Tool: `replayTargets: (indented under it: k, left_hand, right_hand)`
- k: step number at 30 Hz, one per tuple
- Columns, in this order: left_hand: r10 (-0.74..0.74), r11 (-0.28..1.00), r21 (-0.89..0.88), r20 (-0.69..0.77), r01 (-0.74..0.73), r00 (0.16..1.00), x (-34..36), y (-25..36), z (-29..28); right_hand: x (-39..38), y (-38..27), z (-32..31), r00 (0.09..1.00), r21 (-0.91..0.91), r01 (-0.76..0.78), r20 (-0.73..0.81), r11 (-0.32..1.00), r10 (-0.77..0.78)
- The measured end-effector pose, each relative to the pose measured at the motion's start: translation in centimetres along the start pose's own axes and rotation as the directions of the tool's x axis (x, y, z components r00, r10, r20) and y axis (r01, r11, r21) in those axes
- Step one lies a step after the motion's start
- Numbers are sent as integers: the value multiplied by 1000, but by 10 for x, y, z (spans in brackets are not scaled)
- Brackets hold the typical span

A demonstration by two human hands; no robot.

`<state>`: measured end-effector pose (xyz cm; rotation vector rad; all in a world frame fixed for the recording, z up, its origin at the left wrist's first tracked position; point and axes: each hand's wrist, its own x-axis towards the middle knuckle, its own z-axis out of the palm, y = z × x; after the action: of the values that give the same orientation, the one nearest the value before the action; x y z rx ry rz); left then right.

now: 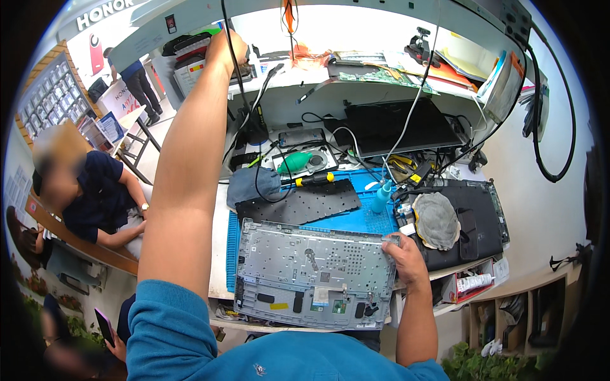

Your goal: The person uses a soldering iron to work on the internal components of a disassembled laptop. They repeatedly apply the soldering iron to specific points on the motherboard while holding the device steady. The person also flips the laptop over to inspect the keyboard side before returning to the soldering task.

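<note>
My left hand is raised high at the shelf, at a stack of dark and red items; its fingertips are hidden. My right hand grips the upper right corner of a grey perforated laptop casing panel, held tilted at the front of the bench. Behind the panel lie a black perforated sheet, a blue mat, a yellow-and-black screwdriver and a grey cloth. A blue bottle stands on the mat.
Cables hang over the bench. A black screen lies at the back, a green blower left of it, a grey round pad on black laptop parts at right. Seated people are at the left, another person stands farther off.
</note>
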<state>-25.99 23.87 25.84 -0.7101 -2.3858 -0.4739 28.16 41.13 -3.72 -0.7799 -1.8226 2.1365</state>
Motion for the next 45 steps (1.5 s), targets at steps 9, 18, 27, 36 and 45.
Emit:
replayTargets:
  k: [9,18,27,36,45]
  left_hand:
    - [105,982,134,188,-131,977,30,-36,13]
    - [-48,953,-299,14,50,999,-85,-52,-35]
    - [582,519,-837,197,-175,789,-342,139,-90]
    - [583,803,-588,809,96,80,-334,221,38]
    - [562,771,-574,817,275,130,-343,222,67]
  right_hand:
    - [3,-4,3,996,33,52,69,998,-54]
    - [1,-10,2,999,-8,8,53,1000,-8]
    - [0,-6,-3,999,-10,-19,37,1000,19]
    - [2,-9,1,996,5,9,89,1000,-10]
    - [3,-14,0,996,-46,-38,81,998,42]
